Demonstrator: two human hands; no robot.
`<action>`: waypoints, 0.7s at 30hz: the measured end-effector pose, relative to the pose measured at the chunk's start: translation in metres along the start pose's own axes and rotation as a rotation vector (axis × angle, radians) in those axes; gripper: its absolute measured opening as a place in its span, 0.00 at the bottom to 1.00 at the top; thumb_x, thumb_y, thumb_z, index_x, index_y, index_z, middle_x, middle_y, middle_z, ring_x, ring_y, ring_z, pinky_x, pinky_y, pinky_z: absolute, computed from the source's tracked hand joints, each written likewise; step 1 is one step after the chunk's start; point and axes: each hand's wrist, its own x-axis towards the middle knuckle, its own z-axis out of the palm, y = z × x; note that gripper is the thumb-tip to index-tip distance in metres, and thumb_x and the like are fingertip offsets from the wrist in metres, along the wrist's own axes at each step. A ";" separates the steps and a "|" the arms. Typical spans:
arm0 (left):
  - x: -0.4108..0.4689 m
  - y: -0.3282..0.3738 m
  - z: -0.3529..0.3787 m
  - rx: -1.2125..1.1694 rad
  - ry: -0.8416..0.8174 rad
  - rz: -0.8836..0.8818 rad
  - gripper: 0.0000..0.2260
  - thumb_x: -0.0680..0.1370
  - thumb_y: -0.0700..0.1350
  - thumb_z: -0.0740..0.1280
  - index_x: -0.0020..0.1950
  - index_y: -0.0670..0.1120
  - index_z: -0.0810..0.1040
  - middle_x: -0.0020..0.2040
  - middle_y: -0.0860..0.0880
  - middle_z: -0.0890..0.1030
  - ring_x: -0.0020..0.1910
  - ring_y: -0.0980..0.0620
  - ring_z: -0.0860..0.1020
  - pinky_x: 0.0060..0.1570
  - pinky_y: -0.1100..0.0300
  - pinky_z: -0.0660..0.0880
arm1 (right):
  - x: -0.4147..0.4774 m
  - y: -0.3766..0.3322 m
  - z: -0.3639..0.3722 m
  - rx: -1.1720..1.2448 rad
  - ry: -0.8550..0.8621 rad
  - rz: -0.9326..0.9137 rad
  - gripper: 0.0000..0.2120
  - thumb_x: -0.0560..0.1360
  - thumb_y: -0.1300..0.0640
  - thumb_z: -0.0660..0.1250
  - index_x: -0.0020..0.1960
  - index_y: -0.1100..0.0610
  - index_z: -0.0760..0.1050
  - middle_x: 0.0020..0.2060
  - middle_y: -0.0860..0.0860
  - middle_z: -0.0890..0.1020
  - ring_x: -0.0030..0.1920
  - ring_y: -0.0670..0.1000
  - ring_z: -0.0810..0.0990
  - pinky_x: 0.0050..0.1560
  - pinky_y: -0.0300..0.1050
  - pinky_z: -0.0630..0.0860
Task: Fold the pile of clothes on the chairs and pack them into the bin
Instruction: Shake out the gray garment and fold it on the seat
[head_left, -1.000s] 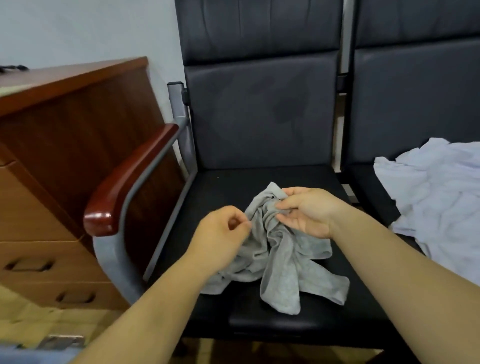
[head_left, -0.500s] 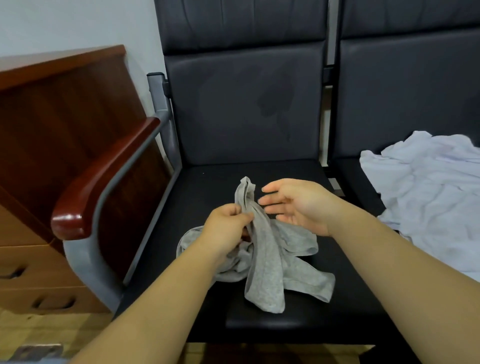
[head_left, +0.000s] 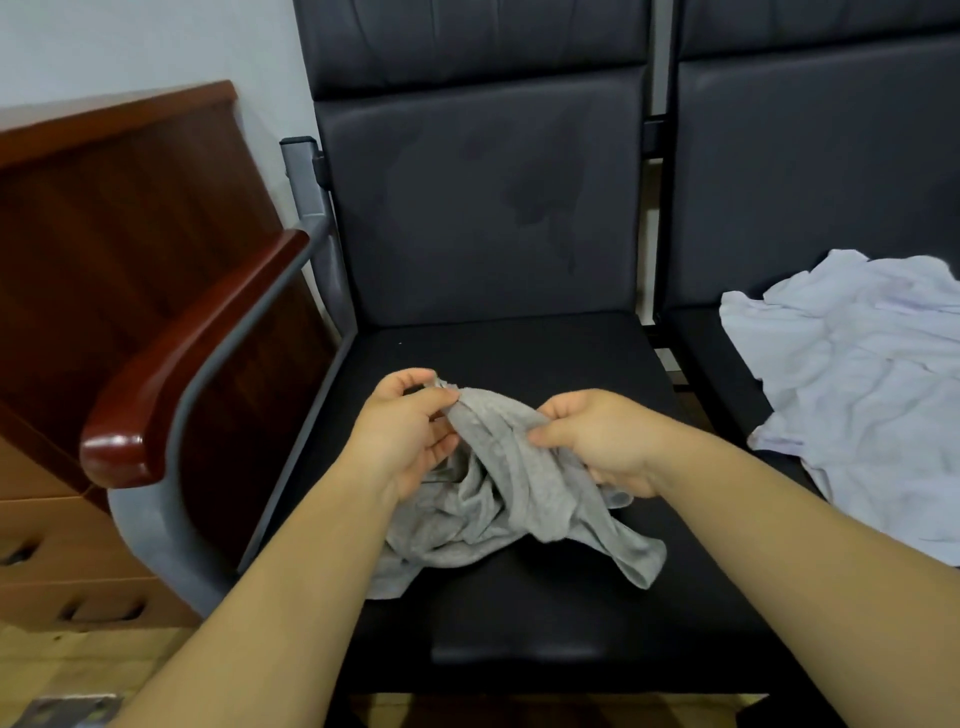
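Right grip (head_left: 597, 441) has closed back onto the grey top (head_left: 519, 509); left grip (head_left: 405, 431) pinches it too (probably hunting an edge to spread it), over the middle of the seat (head_left: 519, 348).

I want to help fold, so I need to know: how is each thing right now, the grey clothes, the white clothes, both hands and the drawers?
grey garment: crumpled, unfolded, on the left chair seat, top edge lifted.
white garment: crumpled, unfolded, lying on the right chair seat, untouched.
left hand: fingers pinch the grey garment's top edge.
right hand: fingers grip the grey garment.
drawers: closed.
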 end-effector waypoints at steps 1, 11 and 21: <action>0.002 0.000 -0.002 0.014 -0.020 0.008 0.15 0.79 0.37 0.70 0.61 0.54 0.78 0.51 0.47 0.86 0.46 0.49 0.86 0.41 0.55 0.79 | 0.001 0.000 -0.002 0.052 0.031 -0.013 0.01 0.76 0.56 0.73 0.47 0.53 0.83 0.47 0.58 0.85 0.46 0.56 0.83 0.55 0.58 0.82; -0.001 0.007 -0.013 0.701 -0.220 0.242 0.13 0.74 0.37 0.76 0.55 0.52 0.86 0.51 0.50 0.86 0.50 0.53 0.85 0.54 0.58 0.81 | 0.004 -0.003 -0.021 0.079 0.147 -0.135 0.14 0.79 0.65 0.63 0.42 0.50 0.80 0.40 0.56 0.75 0.35 0.54 0.70 0.34 0.47 0.67; -0.024 -0.013 0.021 0.830 -0.517 0.566 0.24 0.70 0.50 0.81 0.63 0.63 0.78 0.62 0.61 0.74 0.63 0.62 0.75 0.62 0.64 0.74 | 0.004 -0.008 -0.023 0.605 -0.051 0.033 0.15 0.80 0.70 0.62 0.38 0.64 0.82 0.36 0.59 0.84 0.35 0.55 0.85 0.38 0.50 0.84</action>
